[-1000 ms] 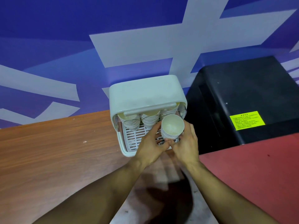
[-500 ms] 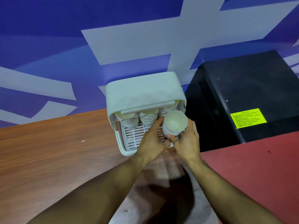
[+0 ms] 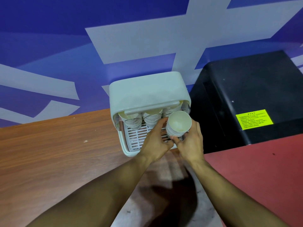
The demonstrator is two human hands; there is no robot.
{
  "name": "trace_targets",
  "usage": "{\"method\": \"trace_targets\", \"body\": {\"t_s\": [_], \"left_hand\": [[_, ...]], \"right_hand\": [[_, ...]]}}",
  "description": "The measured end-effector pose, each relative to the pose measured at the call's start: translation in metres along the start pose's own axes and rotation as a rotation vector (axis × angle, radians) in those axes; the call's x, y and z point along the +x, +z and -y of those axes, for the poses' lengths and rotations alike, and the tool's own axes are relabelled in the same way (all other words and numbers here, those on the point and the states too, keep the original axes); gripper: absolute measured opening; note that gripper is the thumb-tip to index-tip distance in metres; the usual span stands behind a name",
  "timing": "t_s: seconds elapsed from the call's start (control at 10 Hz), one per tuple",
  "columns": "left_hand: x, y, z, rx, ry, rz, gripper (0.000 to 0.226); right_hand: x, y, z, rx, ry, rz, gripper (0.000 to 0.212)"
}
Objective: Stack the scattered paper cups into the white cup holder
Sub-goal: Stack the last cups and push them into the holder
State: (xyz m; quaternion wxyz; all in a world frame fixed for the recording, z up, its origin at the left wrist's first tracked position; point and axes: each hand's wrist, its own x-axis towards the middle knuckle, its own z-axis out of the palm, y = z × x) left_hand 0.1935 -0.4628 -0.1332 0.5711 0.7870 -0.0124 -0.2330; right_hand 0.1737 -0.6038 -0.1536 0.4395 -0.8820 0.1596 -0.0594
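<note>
A white cup holder (image 3: pixel 147 90) with a raised lid and a slatted tray stands on the wooden table against the wall. Under its lid stand three stacks of paper cups (image 3: pixel 150 117). In front of the right-hand stack I hold another stack of paper cups (image 3: pixel 177 126), mouth up, over the tray's right side. My left hand (image 3: pixel 155 141) grips this stack from the left. Fingers of my right hand (image 3: pixel 191 141) wrap it from the right and below. The bottom of the held stack is hidden by my fingers.
A black box (image 3: pixel 249 99) with a yellow label (image 3: pixel 254 119) stands right beside the holder. A red surface (image 3: pixel 262 169) lies in front of it. The wooden table (image 3: pixel 57 153) stretches to the left. A blue and white wall (image 3: pixel 114 38) rises behind.
Both hands have carried the cup stack a little farther in and to the right, closer to the right-hand stack under the lid.
</note>
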Motion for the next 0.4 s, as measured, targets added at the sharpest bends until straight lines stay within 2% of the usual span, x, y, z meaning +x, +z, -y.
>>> {"method": "trace_targets", "body": {"t_s": [0.1,0.3,0.4], "left_hand": [[-0.004,-0.004,-0.002,0.067,0.03,-0.036,0.077],[-0.027,-0.026,0.001,0.292,0.013,-0.103,0.076],[-0.042,-0.043,-0.004,0.384,-0.023,-0.144,0.068]], "right_hand": [[-0.003,0.002,-0.002,0.016,0.013,-0.012,0.09],[-0.031,-0.001,0.002,-0.091,0.155,-0.092,0.054],[-0.056,0.0,0.006,-0.128,0.108,-0.072,0.05]]}}
